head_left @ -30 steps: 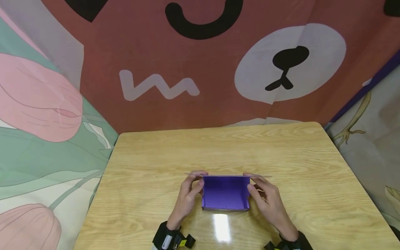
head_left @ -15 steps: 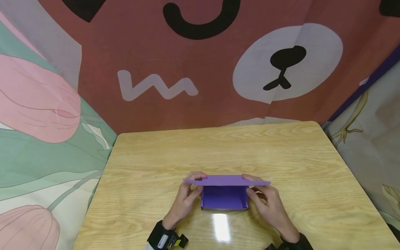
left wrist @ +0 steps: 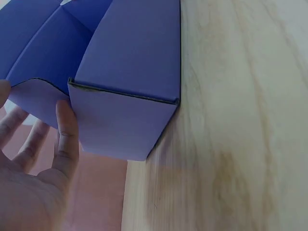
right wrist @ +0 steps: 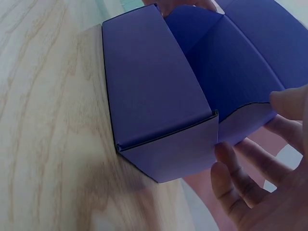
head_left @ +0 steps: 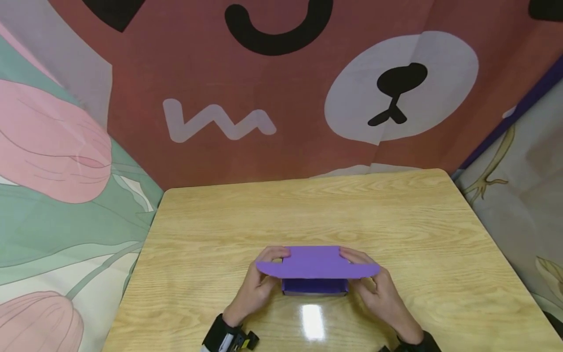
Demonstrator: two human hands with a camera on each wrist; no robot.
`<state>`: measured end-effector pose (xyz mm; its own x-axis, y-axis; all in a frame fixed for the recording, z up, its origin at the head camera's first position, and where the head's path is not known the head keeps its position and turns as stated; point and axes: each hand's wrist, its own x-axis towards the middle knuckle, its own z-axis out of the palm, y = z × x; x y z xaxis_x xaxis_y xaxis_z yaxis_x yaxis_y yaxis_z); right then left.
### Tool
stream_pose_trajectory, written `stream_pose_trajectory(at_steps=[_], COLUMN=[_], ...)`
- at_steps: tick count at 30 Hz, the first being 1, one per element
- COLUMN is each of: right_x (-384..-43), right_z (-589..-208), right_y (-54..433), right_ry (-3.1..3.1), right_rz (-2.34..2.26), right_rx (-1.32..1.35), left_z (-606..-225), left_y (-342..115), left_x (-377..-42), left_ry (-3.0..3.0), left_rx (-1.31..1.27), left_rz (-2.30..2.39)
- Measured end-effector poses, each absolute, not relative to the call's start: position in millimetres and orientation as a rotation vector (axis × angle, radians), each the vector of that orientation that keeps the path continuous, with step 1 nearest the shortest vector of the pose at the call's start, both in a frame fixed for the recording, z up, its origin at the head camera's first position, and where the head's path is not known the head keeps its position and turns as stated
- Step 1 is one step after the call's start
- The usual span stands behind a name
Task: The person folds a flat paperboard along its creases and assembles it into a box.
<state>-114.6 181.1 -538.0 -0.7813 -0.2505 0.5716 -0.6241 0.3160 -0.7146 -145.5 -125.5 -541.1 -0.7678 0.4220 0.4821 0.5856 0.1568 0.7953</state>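
Note:
A purple cardboard box (head_left: pixel 314 288) sits on the table, its lid (head_left: pixel 316 264) tilted forward over the opening. The lid's front flap spreads wider than the box, and a dark gap shows beneath it. My left hand (head_left: pixel 254 286) holds the box at its left, with fingertips by the lid's rear fold. Opposite it, my right hand (head_left: pixel 379 293) holds the right side in the same way. In the left wrist view, a finger touches the end wall (left wrist: pixel 115 120). The right wrist view shows fingers beside the other end wall (right wrist: pixel 173 149) and a thumb near the rim.
The wood-grain table (head_left: pixel 211 215) extends around the box, with a bright reflection in front of it. Printed cloth with a bear motif (head_left: pixel 242 161) hangs behind the far edge. Patterned cloths (head_left: pixel 53 234) flank both sides.
The lid has swung forward and down from edge-on, showing its purple face and covering more of the opening. Both hands stay at the box's sides; the view has shifted slightly.

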Motion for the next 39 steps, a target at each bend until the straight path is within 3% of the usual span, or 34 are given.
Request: stream_pose_trajectory(at_steps=[22,33,39], right_x=[-109.9,-102.3,-110.8], right_z=[-555.9,-530.8,-545.6], right_y=[188.4,179.8,185.7], right_ry=[-2.179,-2.148,-2.116], right_rz=[1.532,1.555,1.575], right_rx=[0.897,0.912,0.950], left_z=[-552.3,-555.6,-549.5], left_y=[-140.5,-141.3,-140.1], left_x=[-138.5,-136.4,-138.6], left_ry=[-2.448,-2.473,-2.476], left_rx=[-1.072,-1.066,-1.025], left_rz=[-1.473,-1.386,-1.438])
